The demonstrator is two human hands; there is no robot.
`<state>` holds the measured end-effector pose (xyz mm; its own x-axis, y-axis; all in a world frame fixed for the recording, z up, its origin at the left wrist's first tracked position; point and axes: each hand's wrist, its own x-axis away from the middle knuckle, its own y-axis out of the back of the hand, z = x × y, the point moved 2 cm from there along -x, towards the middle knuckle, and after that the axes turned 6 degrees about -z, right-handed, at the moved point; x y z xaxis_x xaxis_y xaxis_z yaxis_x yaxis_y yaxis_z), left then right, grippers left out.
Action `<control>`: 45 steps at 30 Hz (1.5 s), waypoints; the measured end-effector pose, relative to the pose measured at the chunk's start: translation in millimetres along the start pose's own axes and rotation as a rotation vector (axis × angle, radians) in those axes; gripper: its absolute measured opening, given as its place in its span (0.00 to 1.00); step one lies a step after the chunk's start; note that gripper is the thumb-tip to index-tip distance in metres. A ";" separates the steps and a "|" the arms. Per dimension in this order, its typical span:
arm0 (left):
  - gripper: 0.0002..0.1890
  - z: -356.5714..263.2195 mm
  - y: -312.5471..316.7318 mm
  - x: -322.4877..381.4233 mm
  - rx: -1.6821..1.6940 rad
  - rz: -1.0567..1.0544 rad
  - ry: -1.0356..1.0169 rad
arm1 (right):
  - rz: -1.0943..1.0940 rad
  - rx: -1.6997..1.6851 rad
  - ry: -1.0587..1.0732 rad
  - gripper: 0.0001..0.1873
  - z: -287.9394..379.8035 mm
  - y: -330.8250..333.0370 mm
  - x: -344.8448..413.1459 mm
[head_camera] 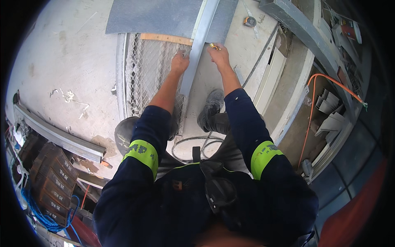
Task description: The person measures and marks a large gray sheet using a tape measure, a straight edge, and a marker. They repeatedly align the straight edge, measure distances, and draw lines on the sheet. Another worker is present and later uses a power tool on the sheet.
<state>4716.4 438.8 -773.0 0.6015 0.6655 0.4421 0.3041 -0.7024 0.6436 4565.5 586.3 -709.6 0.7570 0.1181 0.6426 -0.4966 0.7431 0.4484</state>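
My left hand is at the left edge of a long grey metal profile, above an expanded-metal mesh; its fingers are partly hidden, so its hold is unclear. On the profile's right side, my right hand grips a small yellow tool, whose kind I cannot tell. The profile lies over a dark grey sheet, with a pale narrow strip along its left edge. A wooden strip runs along the near edge of the sheet.
A tape measure lies on a metal ruler at the upper right. Steel beams and an orange cable are at the right. Stacked 25 kg weights and blue rope sit lower left. A cable coils near my feet.
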 end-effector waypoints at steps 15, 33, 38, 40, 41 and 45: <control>0.21 24.7 -74.2 -8.7 0.407 -0.195 0.220 | -0.455 -0.089 0.474 0.28 -15.1 -71.6 -109.7; 0.16 38.6 -83.3 -14.4 0.751 0.111 0.207 | -0.356 -0.051 0.393 0.33 -22.4 -64.2 -110.7; 0.16 36.4 -78.3 -16.3 0.771 0.128 0.254 | -0.402 -0.176 0.402 0.27 -16.1 -59.1 -100.3; 0.17 36.0 -77.0 -19.3 0.781 0.116 0.289 | -0.471 -0.162 0.327 0.23 -16.4 -52.1 -102.0; 0.18 36.6 -75.3 -18.2 0.744 0.096 0.325 | -0.490 -0.158 0.330 0.23 -16.8 -47.4 -102.4; 0.20 13.0 -48.4 -12.7 0.418 -0.290 0.248 | -0.446 -0.208 0.309 0.23 3.7 -21.2 -111.7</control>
<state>4703.6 461.1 -817.9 0.2732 0.8504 0.4497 0.7280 -0.4883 0.4812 4490.0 554.9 -788.5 0.9782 -0.0726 0.1947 -0.0312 0.8752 0.4828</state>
